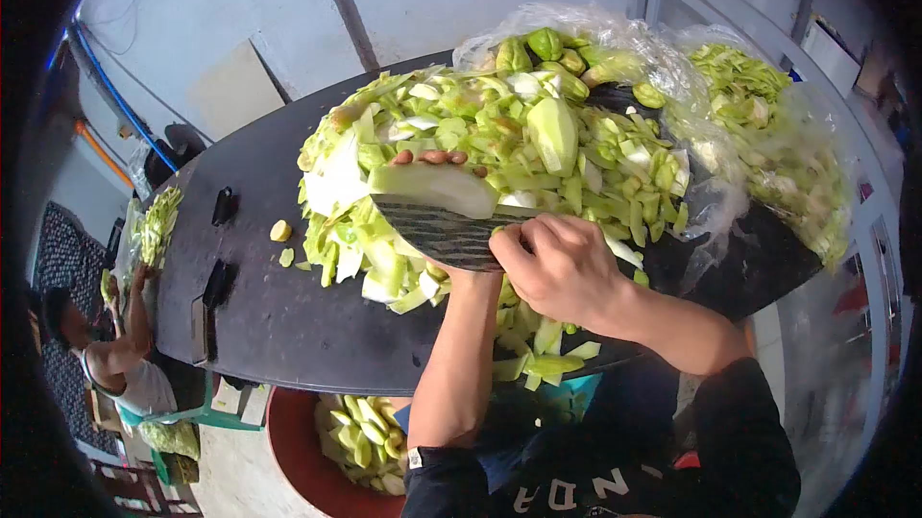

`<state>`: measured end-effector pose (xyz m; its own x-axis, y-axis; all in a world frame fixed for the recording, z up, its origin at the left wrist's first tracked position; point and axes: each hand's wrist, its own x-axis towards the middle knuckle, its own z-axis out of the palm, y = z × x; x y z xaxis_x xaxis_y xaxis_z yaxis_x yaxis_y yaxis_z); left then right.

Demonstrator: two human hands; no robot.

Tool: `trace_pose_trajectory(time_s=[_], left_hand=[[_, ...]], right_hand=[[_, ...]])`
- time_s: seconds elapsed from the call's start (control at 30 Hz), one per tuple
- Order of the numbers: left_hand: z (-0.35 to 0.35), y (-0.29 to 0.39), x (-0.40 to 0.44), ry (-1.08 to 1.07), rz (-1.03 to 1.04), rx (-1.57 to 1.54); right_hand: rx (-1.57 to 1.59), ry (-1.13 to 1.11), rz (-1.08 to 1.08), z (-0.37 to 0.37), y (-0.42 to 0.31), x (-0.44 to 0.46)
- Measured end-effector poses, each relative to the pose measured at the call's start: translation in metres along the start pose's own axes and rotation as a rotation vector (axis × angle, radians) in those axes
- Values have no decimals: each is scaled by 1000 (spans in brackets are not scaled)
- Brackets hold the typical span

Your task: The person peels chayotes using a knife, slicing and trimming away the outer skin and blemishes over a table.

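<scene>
My left hand [461, 278] reaches up from below, its fingertips curled over the far side of a pale green peeled vegetable piece [432, 187]. A wide dark blade [447, 230] with light streaks lies along the near side of that piece and covers much of the hand. My right hand [557, 259] is closed round the blade's right end, where the handle is hidden. Under and behind both hands spreads a large heap of cut green slices [384, 124]. One big peeled chayote [553, 136] rests on the heap.
Whole chayotes [545, 44] and a clear plastic bag [768, 144] of slices lie at the back right of the dark table [279, 326]. Below its edge stands a red tub [298, 451] of pieces. Another person [125, 364] sits at the far left, handling greens.
</scene>
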<state>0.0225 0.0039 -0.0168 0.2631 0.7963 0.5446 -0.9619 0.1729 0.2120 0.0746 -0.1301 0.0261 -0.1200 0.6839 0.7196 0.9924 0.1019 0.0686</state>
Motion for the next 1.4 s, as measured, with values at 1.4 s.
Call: trace_pose_trajectory(time_s=[1.4], left_hand=[[35,8,10,-109,-196,672]], right_hand=[[494,-179,348,-28,48,27]])
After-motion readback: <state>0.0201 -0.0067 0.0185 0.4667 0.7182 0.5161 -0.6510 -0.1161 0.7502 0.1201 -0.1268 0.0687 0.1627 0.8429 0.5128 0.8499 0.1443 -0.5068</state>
